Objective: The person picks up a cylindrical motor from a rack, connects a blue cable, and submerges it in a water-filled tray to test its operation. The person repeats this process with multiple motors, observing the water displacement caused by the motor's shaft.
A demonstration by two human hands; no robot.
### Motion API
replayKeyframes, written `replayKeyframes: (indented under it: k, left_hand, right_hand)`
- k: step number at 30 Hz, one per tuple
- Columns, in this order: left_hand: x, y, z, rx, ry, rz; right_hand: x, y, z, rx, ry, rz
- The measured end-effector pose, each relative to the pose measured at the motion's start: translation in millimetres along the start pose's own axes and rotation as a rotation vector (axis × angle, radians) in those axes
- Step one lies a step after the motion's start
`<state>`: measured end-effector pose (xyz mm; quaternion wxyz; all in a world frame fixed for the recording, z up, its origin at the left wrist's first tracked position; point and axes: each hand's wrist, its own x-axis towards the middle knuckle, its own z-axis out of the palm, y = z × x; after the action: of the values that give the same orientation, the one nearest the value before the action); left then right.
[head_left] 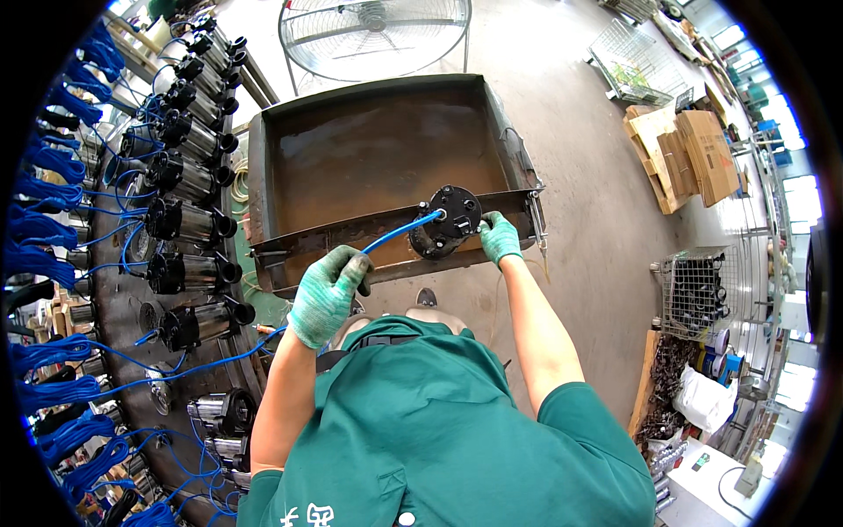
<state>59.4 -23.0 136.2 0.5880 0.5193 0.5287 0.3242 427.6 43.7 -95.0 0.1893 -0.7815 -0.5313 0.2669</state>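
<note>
Holding: you have a black submersible pump (446,222) on the near rim of the rusty steel tank (369,149), its round black end cap facing up at you.
Right hand (499,235): green knit glove, fingers closed against the right side of the pump body, bracing it on the rim.
Left hand (328,294): same green glove, clamped on the blue cable (399,233), well left of and nearer than the pump.
Cable run: it leaves the pump cap, slants near-left into your left fist, then shows again below your forearm running left toward the bench.
Hands: well apart, one on each thing, tank rim between them.
Tank: shallow rectangular tray, brown wet-looking floor, straight ahead of you; whether it holds water you can't tell from this.
Left side: curved dark workbench (114,290) carrying a row of finished pumps (189,224), steel bodies with black ends, lying on their sides, each trailing a blue lead; coiled blue cable bundles (44,189) hang along its far-left edge.
Far: round wire-guard floor fan (375,35) just behind the tank.
Right side: flattened cardboard boxes (685,158) on the concrete floor, and a wire basket (694,294) of dark parts nearer to you.
</note>
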Motion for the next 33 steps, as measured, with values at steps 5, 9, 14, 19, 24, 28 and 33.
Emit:
replayKeyframes:
  k: [5, 9, 14, 19, 24, 28, 33]
  left_hand:
    - [-1.8, -12.3, -3.7, -0.120, 0.014, -0.052]
    - [1.9, -10.1, -6.9, -0.238, 0.092, -0.082]
    - [-25.5, -27.1, -76.8, -0.492, 0.435, -0.077]
    - [-39.7, -103.5, -126.9, -0.423, 0.592, -0.236]
    - [-31.4, -111.2, -122.9, -0.413, 0.654, -0.233]
    - [-56.5, -52.0, -113.2, -0.365, 0.576, -0.076]
    - [-37.7, -31.6, -84.4, -0.073, 0.453, 0.142]
  right_hand:
    - [12.9, -7.8, 7.4, -0.036, -0.079, 0.080]
    - [29.5, 23.0, 22.9, 0.376, -0.162, 0.251]
    - [-8.7, -53.9, -22.1, 0.267, -0.106, -0.005]
    - [-75.7, -174.3, -32.0, -0.018, -0.169, -0.297]
    - [-82.0, -193.4, -10.2, -0.035, -0.184, -0.340]
    - [-63.3, -143.3, -18.1, 0.107, -0.144, -0.312]
    - [-24.0, -51.7, 3.5, 0.097, -0.023, -0.252]
